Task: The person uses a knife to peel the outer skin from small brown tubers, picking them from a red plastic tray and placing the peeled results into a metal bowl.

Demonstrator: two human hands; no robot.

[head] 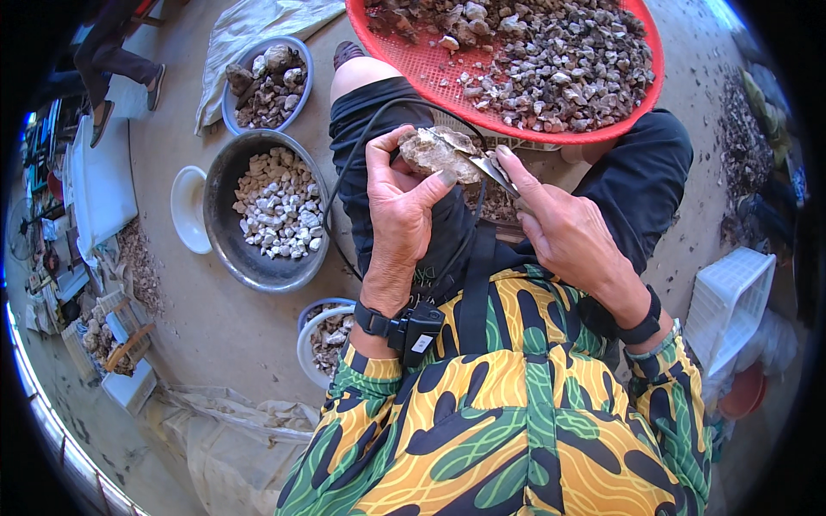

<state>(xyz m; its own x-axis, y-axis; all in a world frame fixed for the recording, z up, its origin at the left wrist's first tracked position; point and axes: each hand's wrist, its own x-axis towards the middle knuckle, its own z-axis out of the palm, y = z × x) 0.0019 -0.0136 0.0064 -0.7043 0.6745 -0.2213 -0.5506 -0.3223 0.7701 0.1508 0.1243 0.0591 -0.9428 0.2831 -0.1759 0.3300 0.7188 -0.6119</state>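
My left hand holds up a rough, pale lump with brown rind, thumb in front and fingers behind. It looks like a root or fungus; I cannot tell which. My right hand grips a knife, its handle hidden in the palm. The blade meets the right end of the lump, where a flap of rind stands along the upper edge. Beyond the hands, a red plastic sieve basket rests over my legs, heaped with dark, broken pieces.
Left of my knee stands a dark basin of white and tan chunks. Around it are a bowl of uncut lumps, a white dish and a bowl of fragments. A white crate lies right. A person's legs show far left.
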